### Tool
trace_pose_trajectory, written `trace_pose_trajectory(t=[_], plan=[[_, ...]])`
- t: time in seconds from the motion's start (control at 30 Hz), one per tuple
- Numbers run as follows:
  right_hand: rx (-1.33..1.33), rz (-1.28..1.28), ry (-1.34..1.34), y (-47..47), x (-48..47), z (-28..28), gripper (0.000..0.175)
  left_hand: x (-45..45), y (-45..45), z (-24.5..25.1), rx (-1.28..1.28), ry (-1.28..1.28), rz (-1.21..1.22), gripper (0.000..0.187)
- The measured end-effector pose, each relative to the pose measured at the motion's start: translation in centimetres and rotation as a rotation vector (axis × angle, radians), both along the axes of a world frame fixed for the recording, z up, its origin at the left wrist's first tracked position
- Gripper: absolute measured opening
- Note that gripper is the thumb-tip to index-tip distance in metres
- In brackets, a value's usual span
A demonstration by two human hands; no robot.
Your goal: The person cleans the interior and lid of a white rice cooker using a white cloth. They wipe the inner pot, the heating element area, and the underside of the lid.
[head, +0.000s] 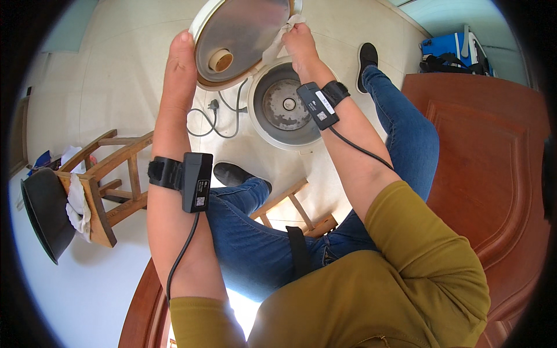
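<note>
My left hand (pixel 180 65) grips the left rim of a rice cooker's lid (pixel 248 35), its thumb at the edge and its fingers hidden behind. The lid is tilted up, with its grey metal inner face and a round tan steam vent (pixel 221 60) towards me. A crumpled white cloth or tissue (pixel 273 48) is in my right hand (pixel 301 45), against the lid's right rim. Below stands the open rice cooker body (pixel 278 141) on the floor. Inside it shows a stained heating plate (pixel 283 119) with a round centre. My right wrist overlaps the body's right side.
A grey power cord with a plug (pixel 213 104) lies on the tiled floor left of the cooker. To the left, a wooden stool (pixel 102 213) bears a black basin (pixel 45 213) and a white cloth (pixel 79 209). A brown panelled door (pixel 483 174) and a blue box (pixel 448 45) are at right.
</note>
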State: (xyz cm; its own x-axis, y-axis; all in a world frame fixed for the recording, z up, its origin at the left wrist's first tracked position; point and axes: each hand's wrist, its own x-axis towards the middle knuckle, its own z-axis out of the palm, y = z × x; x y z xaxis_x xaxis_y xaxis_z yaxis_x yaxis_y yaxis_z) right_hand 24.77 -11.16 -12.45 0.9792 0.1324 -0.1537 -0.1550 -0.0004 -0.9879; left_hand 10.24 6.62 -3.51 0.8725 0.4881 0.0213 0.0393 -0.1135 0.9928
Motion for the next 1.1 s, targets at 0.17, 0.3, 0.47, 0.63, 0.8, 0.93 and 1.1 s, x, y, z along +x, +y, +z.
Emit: trace_pose_trajectory(t=[0.17, 0.3, 0.47, 0.63, 0.8, 0.93, 1.1], plan=[[-0.003, -0.014, 0.15, -0.1, -0.9, -1.0, 0.03, 0.0, 0.0, -0.1, 0.034, -0.029, 0.016, 0.058], [0.062, -0.042, 0.212, -0.1, -1.4, -1.3, 0.027, -0.1, -0.2, -0.2, 0.015, -0.007, 0.012, 0.058], [0.113, -0.081, 0.183, 0.2, -2.8, -1.5, 0.025, 0.0, -0.1, -0.1, 0.043, -0.034, 0.009, 0.06], [0.112, -0.085, 0.124, 0.0, -4.4, -2.1, 0.026, -0.1, -0.1, -0.1, 0.018, -0.016, 0.003, 0.06], [0.171, -0.011, 0.205, -0.8, -6.6, -3.3, 0.024, -0.2, 0.0, -0.1, 0.045, -0.009, 0.002, 0.061], [0.154, 0.107, 0.281, -0.8, -7.2, -3.5, 0.023, 0.0, 0.0, 0.1, 0.017, 0.014, 0.001, 0.06], [0.17, 0.16, 0.391, -1.9, -6.5, -3.0, 0.019, 0.0, -0.1, 0.1, 0.037, -0.003, 0.006, 0.057]])
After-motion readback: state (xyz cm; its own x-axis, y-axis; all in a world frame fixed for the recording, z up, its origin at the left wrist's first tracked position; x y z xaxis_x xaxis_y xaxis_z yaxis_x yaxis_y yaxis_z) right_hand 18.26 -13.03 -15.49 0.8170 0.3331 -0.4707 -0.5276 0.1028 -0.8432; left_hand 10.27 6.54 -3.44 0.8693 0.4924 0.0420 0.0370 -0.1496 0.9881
